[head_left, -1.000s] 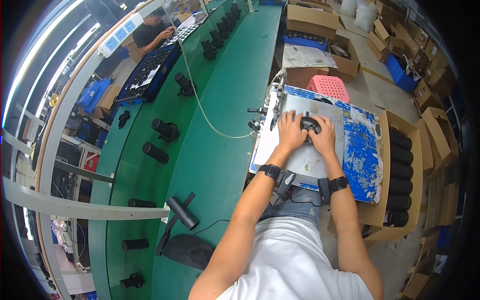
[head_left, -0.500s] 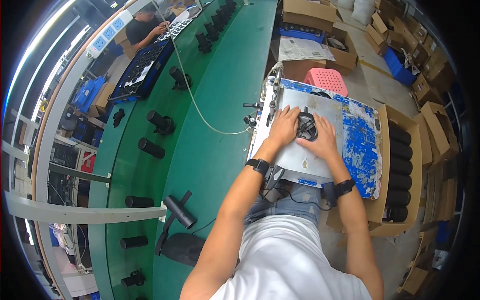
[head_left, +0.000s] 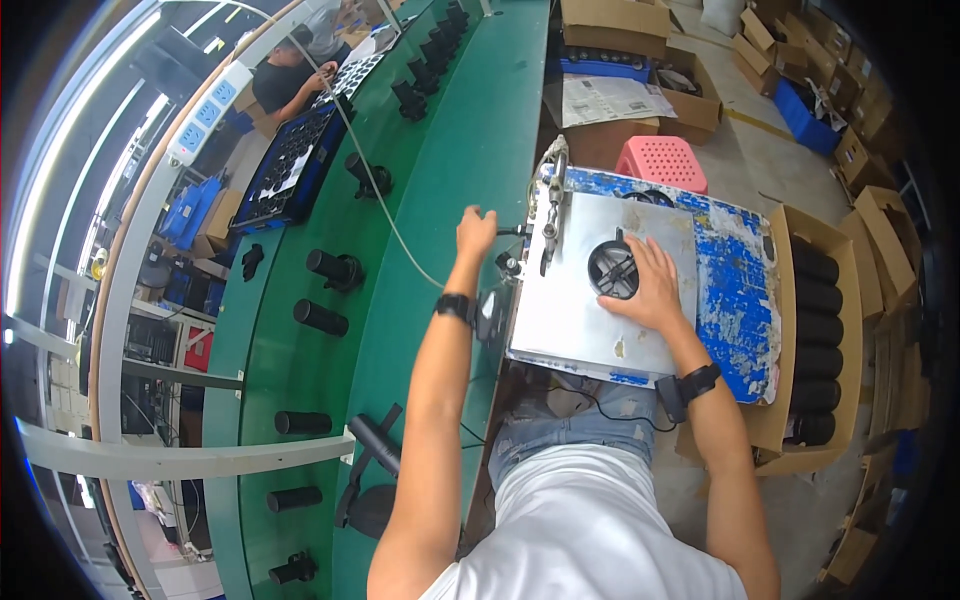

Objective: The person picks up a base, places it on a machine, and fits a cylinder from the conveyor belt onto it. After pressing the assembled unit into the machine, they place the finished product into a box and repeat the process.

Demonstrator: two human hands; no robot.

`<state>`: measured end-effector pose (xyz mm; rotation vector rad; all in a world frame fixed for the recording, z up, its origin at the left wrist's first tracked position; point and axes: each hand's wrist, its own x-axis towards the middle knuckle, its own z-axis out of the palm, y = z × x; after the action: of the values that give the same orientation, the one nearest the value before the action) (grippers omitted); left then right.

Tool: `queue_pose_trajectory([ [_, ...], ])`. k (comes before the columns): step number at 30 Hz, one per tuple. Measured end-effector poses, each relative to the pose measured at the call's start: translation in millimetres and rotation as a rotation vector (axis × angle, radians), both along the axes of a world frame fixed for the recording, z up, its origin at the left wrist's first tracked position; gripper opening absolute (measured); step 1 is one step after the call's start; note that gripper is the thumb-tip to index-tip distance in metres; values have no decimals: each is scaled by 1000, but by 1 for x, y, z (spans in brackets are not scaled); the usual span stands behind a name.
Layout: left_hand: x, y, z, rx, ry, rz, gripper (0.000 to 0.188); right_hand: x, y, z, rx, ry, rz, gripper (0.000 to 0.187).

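Note:
On a bare metal plate [head_left: 578,318] lies a black round plastic part [head_left: 600,272] with spokes across its opening and a small stub on its rim. My right hand [head_left: 655,288] curves around the part's right side, thumb at the near rim and fingers at the far rim. Off the plate's left edge, my left hand [head_left: 476,234] is closed around the outer end of a short black lever [head_left: 512,231]. Beside the lever, a metal clamp-like fitting [head_left: 553,215] stands along the plate's left side. The left fingertips are partly hidden.
A green workbench [head_left: 425,300] runs along the left with several black cylinders [head_left: 322,317] on it. A clear hose [head_left: 395,235] crosses it. At right stands a carton [head_left: 765,440] of black cylinders; a pink stool [head_left: 662,165] is beyond. A co-worker [head_left: 285,82] sits far left.
My left hand has left the black part and moved left onto the lever. My right hand stays at the part. The whole view has shifted slightly.

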<state>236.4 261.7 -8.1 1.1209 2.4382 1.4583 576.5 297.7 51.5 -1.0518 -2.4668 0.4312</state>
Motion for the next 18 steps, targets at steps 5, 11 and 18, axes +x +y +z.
queue_pose_trajectory([
  [5,0,47,-26,-188,-810,11,63,6,0,-15,-14,-19,-8,103],
  [11,-42,4,12,226,-727,33,48,0,5,-9,-15,22,90,99],
  [18,158,-61,119,-3,141,-744,31,-17,51,35,-279,-466,-108,56],
])
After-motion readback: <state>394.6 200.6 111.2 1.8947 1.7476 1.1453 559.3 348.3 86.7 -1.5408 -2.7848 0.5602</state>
